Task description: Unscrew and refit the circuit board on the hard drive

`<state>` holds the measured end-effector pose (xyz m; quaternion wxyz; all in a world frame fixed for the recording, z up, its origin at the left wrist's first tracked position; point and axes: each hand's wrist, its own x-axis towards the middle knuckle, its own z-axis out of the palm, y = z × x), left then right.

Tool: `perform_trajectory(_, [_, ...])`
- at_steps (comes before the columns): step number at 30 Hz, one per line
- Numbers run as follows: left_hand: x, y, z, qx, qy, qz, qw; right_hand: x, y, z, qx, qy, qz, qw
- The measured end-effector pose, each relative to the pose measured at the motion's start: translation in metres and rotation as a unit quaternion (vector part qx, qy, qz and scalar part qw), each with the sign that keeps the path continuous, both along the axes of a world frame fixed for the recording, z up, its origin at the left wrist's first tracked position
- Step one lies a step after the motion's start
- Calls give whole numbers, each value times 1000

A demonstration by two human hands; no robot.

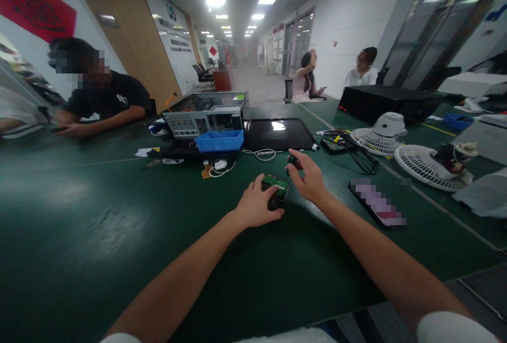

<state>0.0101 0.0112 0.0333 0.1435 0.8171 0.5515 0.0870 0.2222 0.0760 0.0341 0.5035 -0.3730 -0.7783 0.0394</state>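
Observation:
A hard drive [276, 186] with its green circuit board facing up lies on the green tabletop in front of me. My left hand [257, 203] grips it from the left, the fingers around its edges. In my right hand [309, 176] is a small dark-handled screwdriver [292, 160], held upright by thumb and fingers. Its shaft points down at the right edge of the drive; I cannot tell whether the tip sits on a screw.
Beyond my hands stand an open computer case [206, 113], a blue bin [220, 141] and a black panel [279, 133]. To the right are a phone [376, 203], a circuit board with cables [338, 145] and fan parts [425, 166]. A person [106, 92] sits at the left.

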Motion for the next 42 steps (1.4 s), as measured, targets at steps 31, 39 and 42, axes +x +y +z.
perform_trajectory(31, [-25, 17, 7, -45, 39, -52, 997, -7, -2, -4, 59, 21, -1, 998])
perform_trajectory(39, [-25, 17, 7, -47, 39, -50, 997, -7, -5, -3, 51, 7, -14, 999])
perform_trajectory(42, [-25, 17, 7, -43, 34, -51, 997, -6, -5, -3, 41, 6, 5, 999])
